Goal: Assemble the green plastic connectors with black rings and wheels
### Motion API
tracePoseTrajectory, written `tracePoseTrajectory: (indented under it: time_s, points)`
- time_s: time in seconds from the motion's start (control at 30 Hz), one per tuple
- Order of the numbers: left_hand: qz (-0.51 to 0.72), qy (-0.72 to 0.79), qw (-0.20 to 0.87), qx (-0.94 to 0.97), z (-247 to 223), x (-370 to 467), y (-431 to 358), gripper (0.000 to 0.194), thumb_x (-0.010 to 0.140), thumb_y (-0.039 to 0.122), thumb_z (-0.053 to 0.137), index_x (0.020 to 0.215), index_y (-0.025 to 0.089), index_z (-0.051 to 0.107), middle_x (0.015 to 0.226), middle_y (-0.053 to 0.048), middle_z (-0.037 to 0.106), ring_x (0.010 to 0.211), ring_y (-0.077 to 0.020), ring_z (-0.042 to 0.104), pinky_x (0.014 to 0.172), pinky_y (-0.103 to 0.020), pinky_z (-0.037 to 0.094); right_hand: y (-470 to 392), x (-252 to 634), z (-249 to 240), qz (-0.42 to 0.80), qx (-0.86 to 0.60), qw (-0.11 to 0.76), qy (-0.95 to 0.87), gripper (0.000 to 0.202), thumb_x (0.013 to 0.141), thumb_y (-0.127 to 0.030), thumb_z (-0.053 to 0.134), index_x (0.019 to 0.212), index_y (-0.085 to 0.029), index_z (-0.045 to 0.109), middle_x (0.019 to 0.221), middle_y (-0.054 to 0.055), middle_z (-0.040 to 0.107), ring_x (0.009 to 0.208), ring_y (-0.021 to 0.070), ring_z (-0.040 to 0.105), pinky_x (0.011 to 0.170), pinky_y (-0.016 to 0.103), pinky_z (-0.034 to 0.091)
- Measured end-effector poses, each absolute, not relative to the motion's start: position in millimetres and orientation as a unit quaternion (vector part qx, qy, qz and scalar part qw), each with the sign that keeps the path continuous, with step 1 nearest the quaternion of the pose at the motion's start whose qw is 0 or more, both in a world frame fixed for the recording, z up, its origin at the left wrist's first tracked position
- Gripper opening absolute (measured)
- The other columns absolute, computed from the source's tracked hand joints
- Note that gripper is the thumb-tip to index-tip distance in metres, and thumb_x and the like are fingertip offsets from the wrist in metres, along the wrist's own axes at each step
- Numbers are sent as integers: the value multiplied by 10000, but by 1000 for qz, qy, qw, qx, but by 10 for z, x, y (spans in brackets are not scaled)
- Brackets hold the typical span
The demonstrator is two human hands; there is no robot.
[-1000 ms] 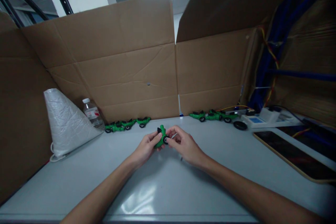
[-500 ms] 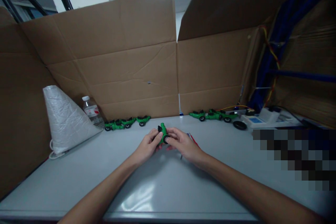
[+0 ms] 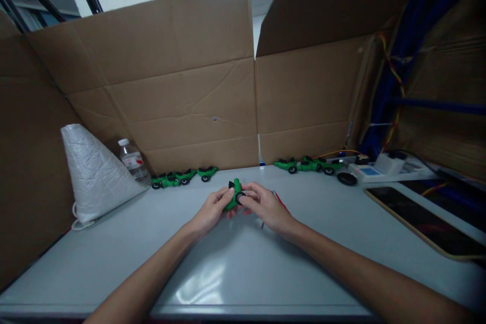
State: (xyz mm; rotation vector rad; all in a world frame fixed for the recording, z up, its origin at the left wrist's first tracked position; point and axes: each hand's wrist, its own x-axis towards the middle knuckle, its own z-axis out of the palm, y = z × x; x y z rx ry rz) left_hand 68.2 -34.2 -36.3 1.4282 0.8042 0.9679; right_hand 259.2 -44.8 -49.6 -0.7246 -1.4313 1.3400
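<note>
Between my hands, above the middle of the table, is a small green toy car (image 3: 237,186) with a black wheel (image 3: 240,198) facing me. My left hand (image 3: 213,208) grips its left side, thumb on the green body. With thumb and fingers, my right hand (image 3: 268,208) holds the car at the wheel on its right. Fingertips of both hands curl underneath, partly hidden. Beneath and beside my right hand lies a thin tool with a red handle (image 3: 281,201), mostly covered; its kind is unclear.
Green toy cars stand along the back at left (image 3: 167,180) and right (image 3: 309,164). A silvery bag (image 3: 94,177) and a water bottle (image 3: 132,160) are at left. At right are a black ring (image 3: 347,178), a power strip (image 3: 379,174) and a phone (image 3: 421,220). Cardboard walls (image 3: 182,81) surround the table.
The toy car has turned slightly in my hands, so its wheel faces me more and sits a little higher. Both hands keep their hold in nearly the same place.
</note>
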Motion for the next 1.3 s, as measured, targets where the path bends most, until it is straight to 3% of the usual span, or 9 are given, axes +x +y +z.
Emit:
tracePoseTrajectory:
  time_s: [0.13, 0.37, 0.6, 0.73, 0.87, 1.1, 1.3]
  points:
    - [399, 349, 557, 640, -337, 684, -368, 502, 954, 626, 674, 937, 124, 682, 765, -10, 557, 642, -122, 485, 609, -256, 353, -433, 2610, -509, 561, -307, 501, -583, 440, 850, -523, 787, 1106, -213, 607, 897, 44, 772, 797, 220, 757, 719, 340, 579]
    - [375, 356, 534, 669, -245, 662, -394, 509, 978, 618, 643, 1071, 123, 714, 836, -29, 587, 666, -128, 498, 636, -268, 376, -433, 2684, -465, 580, -288, 473, -597, 439, 842, -509, 806, 1103, -228, 592, 901, 42, 773, 886, 234, 762, 745, 342, 591]
    - [388, 351, 468, 713, -256, 667, -385, 460, 970, 594, 668, 977, 136, 708, 916, -40, 575, 753, -146, 511, 673, -261, 411, -440, 2631, -540, 579, -278, 490, -590, 429, 856, -493, 790, 1114, -249, 548, 918, 15, 747, 809, 203, 752, 743, 338, 587]
    - [387, 345, 544, 660, -277, 682, -362, 520, 970, 629, 648, 1018, 114, 694, 839, -36, 610, 670, -123, 491, 617, -251, 374, -428, 2641, -501, 571, -282, 495, -591, 449, 854, -544, 784, 1103, -240, 569, 892, 22, 750, 789, 212, 749, 763, 357, 590]
    - [409, 332, 647, 552, -261, 692, -361, 531, 951, 640, 667, 902, 112, 665, 749, -26, 589, 591, -102, 474, 546, -244, 327, -428, 2665, -444, 567, -296, 496, -587, 403, 926, -561, 659, 1134, -219, 608, 911, 57, 770, 812, 225, 743, 777, 378, 596]
    - [431, 337, 674, 496, -200, 666, -381, 469, 903, 586, 761, 984, 136, 656, 764, 12, 532, 573, -86, 480, 512, -228, 306, -492, 2740, -453, 336, -353, 533, -692, 210, 996, -418, 613, 1118, -251, 577, 810, -17, 665, 713, 164, 637, 682, 287, 509]
    - [420, 359, 583, 596, -288, 693, -362, 543, 929, 670, 674, 873, 132, 617, 693, 21, 501, 574, -97, 442, 529, -240, 317, -531, 2725, -445, 326, -352, 517, -709, 165, 984, -374, 627, 1075, -250, 568, 786, -33, 623, 672, 154, 585, 651, 275, 472]
